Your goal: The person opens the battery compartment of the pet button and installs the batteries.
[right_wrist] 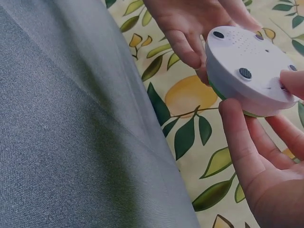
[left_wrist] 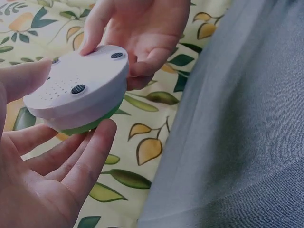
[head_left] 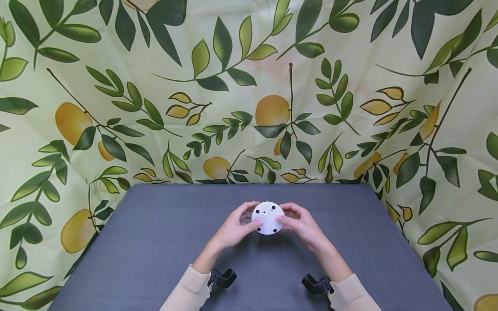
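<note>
A round white device (head_left: pixel 268 216) is held above the table between both hands, its flat face turned up toward the head camera. On that face are dark rubber feet and a patch of small speaker holes; in the left wrist view a green band (left_wrist: pixel 90 126) shows along its lower side. My left hand (head_left: pixel 233 226) grips the left edge, thumb over the face near the holes, fingers beneath. From the right, my right hand (head_left: pixel 307 226) pinches the device, its thumb (right_wrist: pixel 293 83) on the face close to a foot and a small slot. The device's other face is hidden.
A dark grey-blue cloth covers the table (head_left: pixel 155 242). Behind it and at the sides hangs a pale curtain (head_left: pixel 233 142) printed with leaves and yellow fruit. Black camera mounts (head_left: pixel 222 278) sit at both wrists, beside light sleeves (head_left: pixel 188 287).
</note>
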Demonstrator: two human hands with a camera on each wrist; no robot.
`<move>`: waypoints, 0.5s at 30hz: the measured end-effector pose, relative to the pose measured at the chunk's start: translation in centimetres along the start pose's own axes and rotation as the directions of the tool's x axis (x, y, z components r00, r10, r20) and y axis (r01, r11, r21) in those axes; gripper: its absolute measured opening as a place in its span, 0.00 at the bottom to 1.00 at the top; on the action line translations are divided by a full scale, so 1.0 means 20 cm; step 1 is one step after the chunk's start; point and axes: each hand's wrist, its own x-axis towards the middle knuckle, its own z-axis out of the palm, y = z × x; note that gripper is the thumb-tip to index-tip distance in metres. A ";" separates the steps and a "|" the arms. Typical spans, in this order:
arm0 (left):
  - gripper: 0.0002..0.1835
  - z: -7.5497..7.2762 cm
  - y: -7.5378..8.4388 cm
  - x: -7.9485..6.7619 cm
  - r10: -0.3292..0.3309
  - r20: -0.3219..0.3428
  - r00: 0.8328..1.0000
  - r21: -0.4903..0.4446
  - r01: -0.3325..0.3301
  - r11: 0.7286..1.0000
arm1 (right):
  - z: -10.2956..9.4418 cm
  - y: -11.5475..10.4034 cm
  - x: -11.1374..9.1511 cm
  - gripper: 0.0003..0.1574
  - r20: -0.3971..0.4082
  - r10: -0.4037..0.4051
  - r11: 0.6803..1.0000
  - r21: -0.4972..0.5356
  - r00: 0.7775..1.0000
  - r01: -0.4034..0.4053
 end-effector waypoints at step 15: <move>0.21 -0.01 -0.01 0.01 0.074 -0.013 0.997 0.041 -0.073 0.996 | -0.01 0.01 -0.01 0.24 0.054 -0.080 0.996 -0.026 0.995 0.081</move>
